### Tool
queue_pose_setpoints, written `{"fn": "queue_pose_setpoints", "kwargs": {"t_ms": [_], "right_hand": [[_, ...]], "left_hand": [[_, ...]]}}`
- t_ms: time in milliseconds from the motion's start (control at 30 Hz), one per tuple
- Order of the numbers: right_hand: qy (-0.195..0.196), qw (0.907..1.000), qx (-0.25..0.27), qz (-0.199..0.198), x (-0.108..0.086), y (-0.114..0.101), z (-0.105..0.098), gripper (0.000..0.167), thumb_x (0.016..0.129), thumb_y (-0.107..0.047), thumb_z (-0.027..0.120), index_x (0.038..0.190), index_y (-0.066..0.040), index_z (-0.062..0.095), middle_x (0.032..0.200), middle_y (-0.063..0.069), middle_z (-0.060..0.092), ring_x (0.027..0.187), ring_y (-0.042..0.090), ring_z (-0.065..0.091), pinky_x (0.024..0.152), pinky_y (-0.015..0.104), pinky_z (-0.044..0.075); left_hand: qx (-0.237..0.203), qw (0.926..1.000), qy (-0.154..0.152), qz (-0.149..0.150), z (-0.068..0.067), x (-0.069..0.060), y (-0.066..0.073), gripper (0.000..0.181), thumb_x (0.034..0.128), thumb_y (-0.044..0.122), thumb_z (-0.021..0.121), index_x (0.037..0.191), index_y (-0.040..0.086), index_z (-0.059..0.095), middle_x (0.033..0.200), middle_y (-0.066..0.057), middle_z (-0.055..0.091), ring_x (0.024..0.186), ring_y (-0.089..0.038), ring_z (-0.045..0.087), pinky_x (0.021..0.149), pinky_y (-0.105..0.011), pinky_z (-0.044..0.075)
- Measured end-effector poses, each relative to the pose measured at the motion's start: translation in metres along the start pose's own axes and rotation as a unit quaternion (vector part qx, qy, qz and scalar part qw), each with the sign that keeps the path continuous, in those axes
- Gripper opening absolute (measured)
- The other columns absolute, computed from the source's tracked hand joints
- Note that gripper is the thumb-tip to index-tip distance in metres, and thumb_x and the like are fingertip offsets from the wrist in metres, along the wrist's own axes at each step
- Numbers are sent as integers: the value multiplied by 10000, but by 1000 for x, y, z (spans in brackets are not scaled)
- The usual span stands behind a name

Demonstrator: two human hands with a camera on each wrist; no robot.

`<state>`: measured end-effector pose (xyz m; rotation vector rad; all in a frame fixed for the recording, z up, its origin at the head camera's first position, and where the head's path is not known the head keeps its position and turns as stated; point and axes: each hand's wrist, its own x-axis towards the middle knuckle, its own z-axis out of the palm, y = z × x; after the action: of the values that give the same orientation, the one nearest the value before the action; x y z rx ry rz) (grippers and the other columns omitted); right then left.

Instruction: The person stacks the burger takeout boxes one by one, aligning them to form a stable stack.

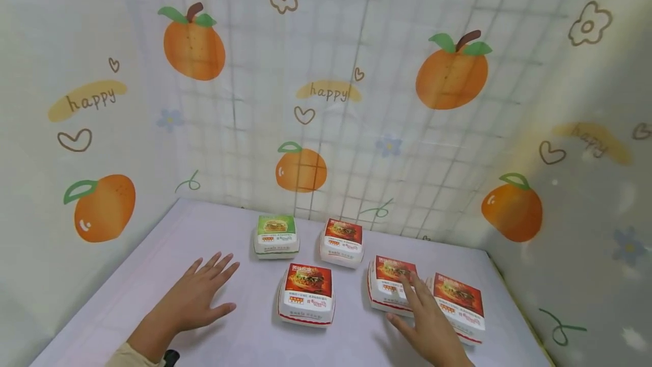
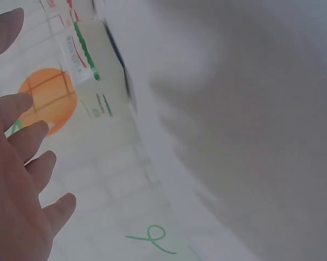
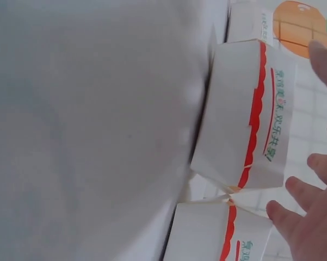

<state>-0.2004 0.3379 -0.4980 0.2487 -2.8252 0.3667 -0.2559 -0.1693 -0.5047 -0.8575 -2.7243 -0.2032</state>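
Observation:
My left hand [image 1: 196, 299] is spread over the left part of the table, holding nothing; its fingers are loosely straight. A green-topped burger box [image 1: 277, 238] stands at the back left, beyond that hand; its green-trimmed side [image 2: 84, 54] shows in the left wrist view. My right hand [image 1: 430, 324] hovers with extended fingers over two red-topped burger boxes, the inner one [image 1: 391, 293] and the outer one [image 1: 466, 307], partly covering both. Whether a fingertip touches a box, I cannot tell. In the right wrist view, a red-trimmed box [image 3: 228, 114] stands beside the fingers.
Another red-topped burger box [image 1: 305, 304] sits between the hands, and one more [image 1: 342, 245] stands behind it. The pale table [image 1: 244, 344] meets a curtain [image 1: 387, 186] printed with oranges at the back and sides. A dark object [image 1: 171, 357] shows at my left wrist.

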Motion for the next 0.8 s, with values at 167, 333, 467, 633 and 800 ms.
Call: {"fn": "queue_pose_setpoints", "kwargs": {"t_ms": [167, 333, 467, 633, 800], "right_hand": [[-50, 10000, 50, 20, 3, 1, -2, 980, 823, -577, 692, 1563, -148, 214, 1567, 214, 207, 1367, 495, 248, 975, 671, 336], [-124, 9998, 46, 139, 6, 2, -2, 1035, 807, -578, 709, 1570, -140, 164, 1568, 249, 159, 1360, 546, 194, 1011, 683, 272], [-271, 9989, 217, 301, 10, 3, 4, 1082, 793, -617, 697, 1570, -118, 132, 1563, 276, 128, 1355, 571, 155, 1016, 705, 221], [-241, 9975, 495, 439, 14, 9, 14, 1101, 791, -624, 692, 1570, -110, 106, 1563, 291, 88, 1369, 551, 142, 1030, 716, 152], [-336, 9963, 642, 468, 17, 10, 21, 1080, 793, -691, 630, 1570, -118, 146, 1556, 301, 112, 1350, 574, 163, 1011, 731, 169]], "left_hand": [[-93, 9998, -176, -74, 2, 4, 4, 800, 872, 608, 590, 1511, 176, 380, 1549, -61, 334, 1428, -302, 253, 1093, -603, 213], [-119, 9996, -236, -87, 5, 6, 8, 805, 873, 609, 589, 1514, 173, 374, 1555, -57, 323, 1432, -296, 242, 1093, -603, 213], [-204, 9996, -206, -69, 7, 8, 10, 802, 872, 588, 606, 1508, 153, 383, 1553, -56, 327, 1431, -303, 242, 1087, -608, 222], [-257, 9988, -394, -137, 15, 18, 17, 821, 878, 622, 571, 1524, 167, 350, 1564, -30, 309, 1439, -277, 227, 1102, -581, 218], [-484, 9967, -638, -143, 15, 29, 24, 848, 876, 644, 555, 1532, 159, 327, 1556, -46, 324, 1430, -292, 249, 1099, -577, 231]]}}
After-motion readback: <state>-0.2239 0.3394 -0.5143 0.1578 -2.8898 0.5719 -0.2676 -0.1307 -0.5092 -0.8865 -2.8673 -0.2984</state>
